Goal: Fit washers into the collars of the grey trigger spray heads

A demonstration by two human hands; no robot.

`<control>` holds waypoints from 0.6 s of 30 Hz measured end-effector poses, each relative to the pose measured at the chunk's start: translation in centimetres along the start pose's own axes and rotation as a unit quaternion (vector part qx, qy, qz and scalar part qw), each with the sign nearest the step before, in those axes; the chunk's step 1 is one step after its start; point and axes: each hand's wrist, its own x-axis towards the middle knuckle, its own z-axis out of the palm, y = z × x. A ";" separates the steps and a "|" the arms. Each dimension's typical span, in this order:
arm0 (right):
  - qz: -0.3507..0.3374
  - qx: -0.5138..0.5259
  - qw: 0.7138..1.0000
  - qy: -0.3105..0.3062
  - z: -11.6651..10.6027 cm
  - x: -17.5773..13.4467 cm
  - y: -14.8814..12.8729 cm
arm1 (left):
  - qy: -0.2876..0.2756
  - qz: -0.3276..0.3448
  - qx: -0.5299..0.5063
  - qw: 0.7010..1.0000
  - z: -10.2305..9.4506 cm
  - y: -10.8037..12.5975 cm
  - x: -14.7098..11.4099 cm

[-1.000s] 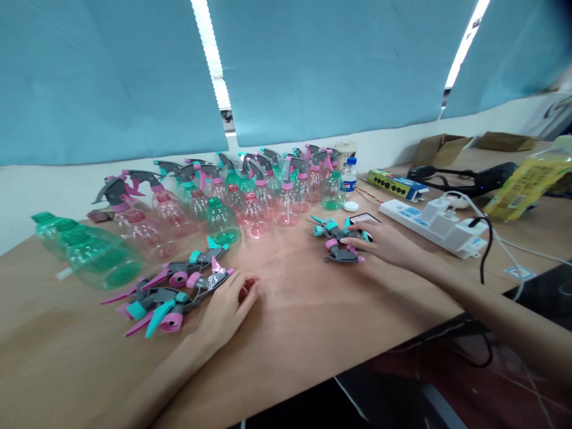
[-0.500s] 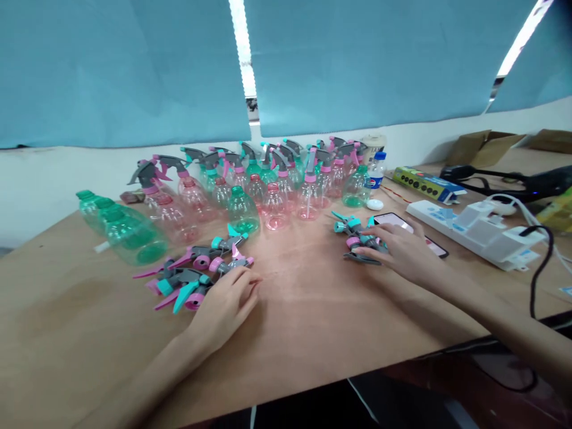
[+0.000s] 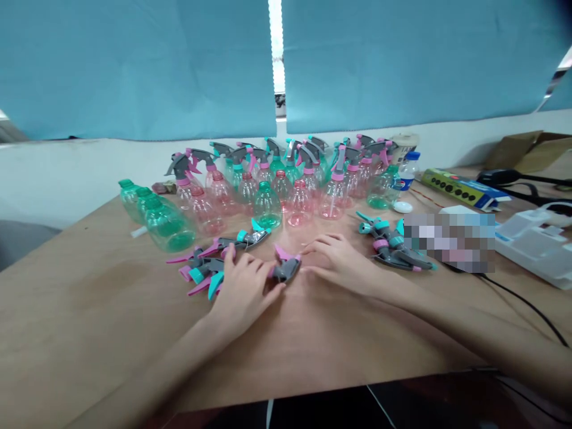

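Note:
A grey trigger spray head (image 3: 288, 270) with a pink trigger lies between my two hands. My left hand (image 3: 245, 285) has thumb and index finger around its collar end, the other fingers spread over the pile beside it. My right hand (image 3: 342, 262) is open, fingertips close to the pink nozzle; contact is unclear. Under and behind my left hand lies a pile of pink, teal and grey spray heads (image 3: 206, 265), partly covered. Another small group of spray heads (image 3: 393, 244) lies right of my right hand.
Behind the hands stand several pink bottles (image 3: 299, 205) and green bottles (image 3: 267, 205), many with spray heads on. Green bottles (image 3: 167, 229) are at the left. At right are a drink bottle (image 3: 407, 170), a box (image 3: 462, 187), a power strip (image 3: 543, 244) and a blurred-out patch.
My right hand has left the right-hand group and come across to the pink-trigger spray head. That spray head has shifted right, out of the left pile. The view has turned left.

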 end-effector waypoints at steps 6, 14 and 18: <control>0.003 0.022 0.999 -0.041 -0.2 -1.3 -0.9 | 0.000 0.019 -0.207 0.978 1.5 2.2 0.4; 0.008 -0.002 1.000 -0.020 0.1 -2.7 0.2 | 0.050 -0.026 -0.343 0.938 2.4 4.6 1.5; -0.004 0.030 1.000 0.009 0.3 -2.7 0.5 | 0.120 0.029 -0.344 0.931 1.9 5.5 1.7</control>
